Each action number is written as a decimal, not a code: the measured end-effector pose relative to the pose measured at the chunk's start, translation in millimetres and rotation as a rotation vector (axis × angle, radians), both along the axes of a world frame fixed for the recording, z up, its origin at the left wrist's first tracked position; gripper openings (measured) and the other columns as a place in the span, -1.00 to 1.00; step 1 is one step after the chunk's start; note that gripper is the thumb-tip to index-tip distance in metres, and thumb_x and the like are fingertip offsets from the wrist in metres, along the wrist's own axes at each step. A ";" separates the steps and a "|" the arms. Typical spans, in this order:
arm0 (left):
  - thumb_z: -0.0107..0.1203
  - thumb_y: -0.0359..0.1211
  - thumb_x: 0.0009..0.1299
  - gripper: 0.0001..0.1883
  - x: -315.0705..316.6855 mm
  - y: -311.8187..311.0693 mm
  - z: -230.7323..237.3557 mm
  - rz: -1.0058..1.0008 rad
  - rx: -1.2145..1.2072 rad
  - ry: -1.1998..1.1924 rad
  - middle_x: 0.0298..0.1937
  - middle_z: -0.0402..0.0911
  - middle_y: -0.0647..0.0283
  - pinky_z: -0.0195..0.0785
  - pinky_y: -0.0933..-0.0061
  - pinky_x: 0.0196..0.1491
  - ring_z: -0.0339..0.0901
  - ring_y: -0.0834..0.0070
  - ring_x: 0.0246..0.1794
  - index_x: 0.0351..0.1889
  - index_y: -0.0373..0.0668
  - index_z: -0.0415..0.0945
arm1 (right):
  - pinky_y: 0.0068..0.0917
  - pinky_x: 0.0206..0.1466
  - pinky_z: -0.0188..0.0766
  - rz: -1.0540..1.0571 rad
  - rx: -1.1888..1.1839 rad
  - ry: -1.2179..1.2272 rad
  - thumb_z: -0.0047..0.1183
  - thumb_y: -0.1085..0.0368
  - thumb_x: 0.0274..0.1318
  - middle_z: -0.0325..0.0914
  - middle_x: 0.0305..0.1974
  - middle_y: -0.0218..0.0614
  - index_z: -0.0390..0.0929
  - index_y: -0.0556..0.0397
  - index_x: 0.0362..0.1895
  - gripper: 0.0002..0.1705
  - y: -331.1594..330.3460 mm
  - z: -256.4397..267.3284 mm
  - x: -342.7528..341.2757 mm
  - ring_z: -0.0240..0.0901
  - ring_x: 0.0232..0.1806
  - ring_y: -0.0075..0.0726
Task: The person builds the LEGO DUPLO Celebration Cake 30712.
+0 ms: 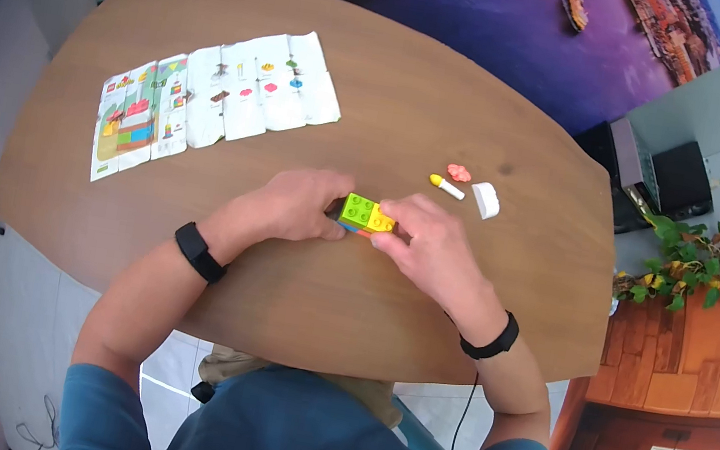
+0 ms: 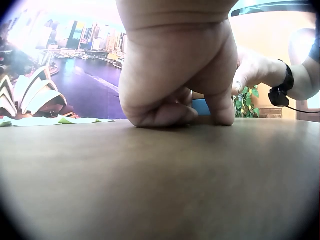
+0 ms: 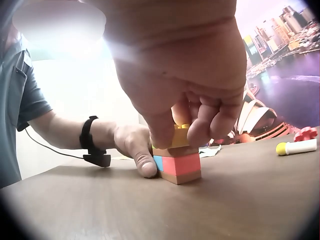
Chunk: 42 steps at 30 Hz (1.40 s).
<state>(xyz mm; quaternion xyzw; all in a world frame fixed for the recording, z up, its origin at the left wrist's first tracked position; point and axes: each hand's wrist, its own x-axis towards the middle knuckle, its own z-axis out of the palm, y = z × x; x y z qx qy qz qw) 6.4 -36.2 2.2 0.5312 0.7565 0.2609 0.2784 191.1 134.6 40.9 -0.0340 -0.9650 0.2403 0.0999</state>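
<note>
A small stack of bricks stands on the table, its top showing a green brick (image 1: pixel 358 210) beside a yellow brick (image 1: pixel 382 220). Lower layers appear in the right wrist view: brown, then a coral brick (image 3: pixel 182 164) next to a blue one (image 3: pixel 158 162), and brown at the bottom. The left hand (image 1: pixel 305 204) grips the stack's left side, low against the tabletop. From the right, the right hand (image 1: pixel 429 243) pinches the yellow brick between thumb and fingers. In the left wrist view the left hand (image 2: pixel 175 75) hides most of the stack.
An unfolded instruction sheet (image 1: pixel 240 93) lies at the back left of the table (image 1: pixel 385 69). Right of the hands are a white piece with a yellow tip (image 1: pixel 448 187), a coral piece (image 1: pixel 459 173) and a white block (image 1: pixel 485 201). A plant (image 1: pixel 703 261) is beyond the right edge.
</note>
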 end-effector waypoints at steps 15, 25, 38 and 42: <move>0.43 -0.15 0.31 -0.45 -0.6 6.5 7.4 -0.004 -0.098 -0.020 0.08 0.72 0.07 0.52 0.12 0.18 0.67 0.06 0.16 0.22 -0.12 0.59 | -0.21 0.07 0.60 -0.562 -0.070 -0.049 0.30 0.24 0.32 0.62 0.12 -0.12 0.67 0.14 0.18 -0.59 121.2 -11.8 62.5 0.67 -0.09 -0.13; 0.40 -0.08 0.32 -0.46 1.7 6.4 7.8 0.018 -0.102 0.019 0.08 0.73 0.07 0.52 0.10 0.17 0.67 0.04 0.14 0.20 -0.10 0.61 | -0.25 0.06 0.61 -0.571 -0.141 0.061 0.35 0.27 0.25 0.70 0.06 -0.11 0.59 0.16 0.33 -0.42 172.6 -67.8 58.3 0.67 -0.08 -0.11; 0.42 -0.07 0.32 -0.35 13.5 26.8 0.0 -0.014 -0.132 0.076 0.09 0.77 0.02 0.54 0.06 0.15 0.70 0.03 0.15 0.35 -0.07 0.57 | -0.36 -0.13 0.53 -0.054 -0.247 -0.078 0.30 0.42 0.26 0.59 -0.20 -0.29 0.62 0.14 0.26 -0.52 26.1 44.9 23.8 0.54 -0.33 -0.35; 0.42 -0.07 0.34 -0.35 15.4 22.7 3.9 -0.006 -0.108 0.071 0.08 0.78 0.03 0.55 0.06 0.14 0.70 0.03 0.14 0.36 -0.08 0.57 | -0.31 -0.11 0.56 -0.039 -0.254 -0.129 0.29 0.42 0.28 0.61 -0.13 -0.22 0.63 0.14 0.26 -0.54 17.8 44.8 14.2 0.57 -0.30 -0.27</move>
